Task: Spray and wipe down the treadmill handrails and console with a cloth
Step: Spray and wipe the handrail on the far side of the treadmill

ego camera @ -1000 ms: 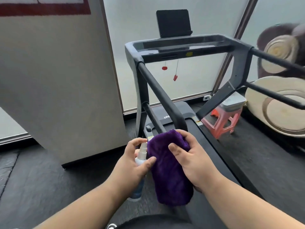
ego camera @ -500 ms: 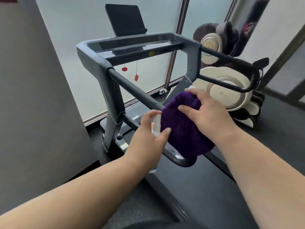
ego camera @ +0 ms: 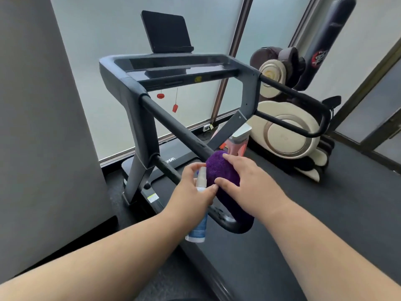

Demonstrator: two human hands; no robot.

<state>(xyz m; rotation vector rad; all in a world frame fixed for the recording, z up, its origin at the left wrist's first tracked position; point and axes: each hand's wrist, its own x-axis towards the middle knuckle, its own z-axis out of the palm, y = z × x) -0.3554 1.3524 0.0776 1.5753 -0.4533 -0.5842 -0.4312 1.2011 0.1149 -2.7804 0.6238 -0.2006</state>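
Note:
A purple cloth [ego camera: 219, 170] is draped over the near end of the treadmill's left handrail [ego camera: 173, 124]. My right hand [ego camera: 249, 181] wraps over the cloth and grips it against the rail. My left hand [ego camera: 193, 190] holds a small spray bottle [ego camera: 199, 209] with a white nozzle and blue label, upright just left of the cloth. The console [ego camera: 173, 66] spans the top, with a dark tablet [ego camera: 167, 32] standing on it. The right handrail [ego camera: 299, 98] loops out to the right.
A grey panel [ego camera: 43, 127] stands close on the left. Right of the treadmill sit a cream exercise machine [ego camera: 286, 135], a pink stool [ego camera: 236, 142] and a dark punching bag [ego camera: 325, 40]. Frosted glass walls lie behind. A red safety clip [ego camera: 175, 107] hangs under the console.
My head has moved up and to the right, so the console and right rail are now in full view. Both hands stay at the left rail's near end with the cloth and bottle.

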